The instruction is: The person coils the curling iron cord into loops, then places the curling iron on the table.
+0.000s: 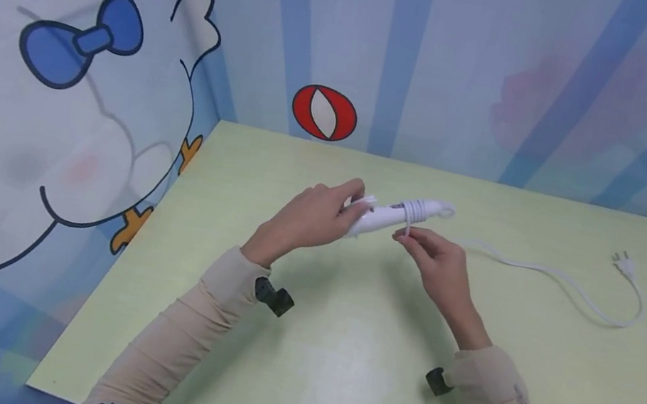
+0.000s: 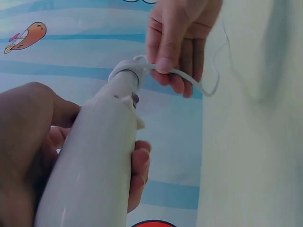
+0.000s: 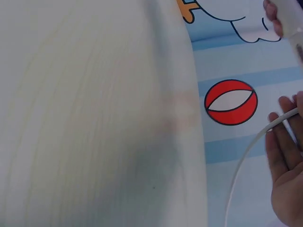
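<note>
A white wand-shaped electric appliance (image 1: 382, 218), which looks like a hair styler, is held above the table by my left hand (image 1: 311, 214), its fingers and thumb around the thicker body. Several turns of white cord (image 1: 415, 211) wrap its narrower end. Just below that end, my right hand (image 1: 444, 270) pinches the cord between thumb and fingers. In the left wrist view the cord (image 2: 182, 74) passes from the wrapped end through the right fingertips. From there the cord trails right over the table to a two-pronged plug (image 1: 625, 265).
The pale yellow-green table (image 1: 331, 377) meets a blue striped wall (image 1: 451, 66) at the back. Cartoon pictures, a large white bird (image 1: 98, 155) and a red ball (image 1: 304, 108), decorate the walls. A small dark camera sits at each wrist.
</note>
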The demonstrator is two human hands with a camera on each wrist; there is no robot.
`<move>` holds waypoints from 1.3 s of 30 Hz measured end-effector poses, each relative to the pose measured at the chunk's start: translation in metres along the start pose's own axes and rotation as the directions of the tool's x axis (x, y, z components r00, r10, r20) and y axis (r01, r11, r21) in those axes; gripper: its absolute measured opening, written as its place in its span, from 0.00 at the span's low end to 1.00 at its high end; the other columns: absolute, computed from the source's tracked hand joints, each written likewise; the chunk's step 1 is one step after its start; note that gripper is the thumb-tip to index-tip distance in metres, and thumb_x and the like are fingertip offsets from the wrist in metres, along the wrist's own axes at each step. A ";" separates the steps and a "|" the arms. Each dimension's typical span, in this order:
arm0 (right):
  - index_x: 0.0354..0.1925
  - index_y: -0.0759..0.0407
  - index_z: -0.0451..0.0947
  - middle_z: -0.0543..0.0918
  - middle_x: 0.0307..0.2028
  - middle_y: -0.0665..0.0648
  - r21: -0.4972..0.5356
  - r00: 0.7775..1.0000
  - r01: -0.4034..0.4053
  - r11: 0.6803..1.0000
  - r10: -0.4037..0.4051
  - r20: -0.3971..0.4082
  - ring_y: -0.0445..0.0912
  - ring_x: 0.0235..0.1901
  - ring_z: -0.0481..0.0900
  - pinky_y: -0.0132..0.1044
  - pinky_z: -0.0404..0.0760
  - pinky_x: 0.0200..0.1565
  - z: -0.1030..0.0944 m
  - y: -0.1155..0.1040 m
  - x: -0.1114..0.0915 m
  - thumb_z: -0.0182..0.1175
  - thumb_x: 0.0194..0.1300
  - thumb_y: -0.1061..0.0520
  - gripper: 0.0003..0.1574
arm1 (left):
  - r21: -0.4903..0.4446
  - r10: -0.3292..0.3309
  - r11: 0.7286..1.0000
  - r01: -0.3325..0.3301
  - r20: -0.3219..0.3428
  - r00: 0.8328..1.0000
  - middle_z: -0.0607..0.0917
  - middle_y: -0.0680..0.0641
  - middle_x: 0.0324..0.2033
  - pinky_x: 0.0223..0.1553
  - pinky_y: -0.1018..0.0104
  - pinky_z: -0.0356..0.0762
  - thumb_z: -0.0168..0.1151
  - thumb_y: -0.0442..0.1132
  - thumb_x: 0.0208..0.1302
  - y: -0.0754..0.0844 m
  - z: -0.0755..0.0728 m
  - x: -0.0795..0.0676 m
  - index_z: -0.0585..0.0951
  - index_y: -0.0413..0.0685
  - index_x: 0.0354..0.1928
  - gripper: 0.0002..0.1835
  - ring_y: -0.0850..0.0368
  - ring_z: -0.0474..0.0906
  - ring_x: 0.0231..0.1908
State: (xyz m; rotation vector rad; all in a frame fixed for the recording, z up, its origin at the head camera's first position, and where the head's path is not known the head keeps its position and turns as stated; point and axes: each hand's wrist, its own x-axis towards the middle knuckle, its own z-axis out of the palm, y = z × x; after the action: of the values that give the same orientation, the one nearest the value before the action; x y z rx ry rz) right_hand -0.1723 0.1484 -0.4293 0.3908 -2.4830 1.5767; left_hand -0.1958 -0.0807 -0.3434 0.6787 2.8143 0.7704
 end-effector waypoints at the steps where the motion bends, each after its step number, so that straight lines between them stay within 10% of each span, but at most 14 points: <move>1: 0.47 0.60 0.82 0.86 0.44 0.58 -0.002 1.000 0.004 1.000 -0.004 0.007 0.28 0.41 0.79 0.24 0.76 0.42 -0.001 -0.002 -0.001 0.58 0.68 0.54 0.15 | -0.027 -0.002 1.000 0.003 0.013 1.000 0.80 0.51 0.32 0.24 0.65 0.73 0.46 0.54 0.72 0.000 -0.001 -0.001 0.70 0.57 0.49 0.13 0.56 0.77 0.26; 8: 0.44 0.65 0.84 0.86 0.42 0.62 -0.070 0.998 0.057 0.996 -0.060 -0.030 0.30 0.28 0.70 0.25 0.70 0.34 -0.008 -0.020 -0.003 0.62 0.63 0.62 0.12 | -0.166 0.077 0.984 -0.059 0.101 0.992 0.81 0.50 0.36 0.28 0.64 0.77 0.47 0.54 0.72 -0.005 -0.007 -0.002 0.70 0.58 0.48 0.12 0.55 0.78 0.29; 21: 0.43 0.72 0.81 0.86 0.42 0.59 0.063 0.975 0.216 0.974 -0.219 0.046 0.22 0.43 0.77 0.21 0.74 0.48 -0.015 -0.008 0.006 0.62 0.57 0.73 0.14 | -0.180 0.209 0.968 -0.173 0.205 0.956 0.81 0.52 0.38 0.30 0.64 0.78 0.49 0.52 0.71 -0.012 -0.015 -0.008 0.70 0.60 0.46 0.08 0.55 0.79 0.35; 30: 0.49 0.56 0.82 0.87 0.44 0.54 -0.208 0.821 0.567 0.797 -0.530 0.211 0.46 0.43 0.85 0.22 0.75 0.45 -0.034 0.013 0.025 0.63 0.56 0.72 0.23 | -0.003 0.288 0.955 -0.297 0.248 0.925 0.80 0.55 0.29 0.30 0.67 0.74 0.47 0.52 0.72 -0.005 -0.020 -0.018 0.71 0.60 0.46 0.09 0.61 0.77 0.26; 39: 0.45 0.59 0.84 0.87 0.42 0.55 -0.322 0.792 0.604 0.729 -0.504 0.343 0.48 0.42 0.85 0.44 0.81 0.44 -0.045 -0.001 0.040 0.68 0.55 0.63 0.17 | 0.134 0.287 0.933 -0.334 0.285 0.915 0.77 0.57 0.23 0.25 0.71 0.69 0.46 0.52 0.72 0.006 -0.020 -0.024 0.70 0.61 0.42 0.07 0.63 0.72 0.20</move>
State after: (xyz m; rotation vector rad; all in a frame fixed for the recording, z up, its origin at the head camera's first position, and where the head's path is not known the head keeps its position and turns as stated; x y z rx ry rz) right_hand -0.2098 0.1841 -0.3982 1.1785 -2.4218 0.7664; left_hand -0.1768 -0.0958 -0.3225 1.1885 2.5827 0.4265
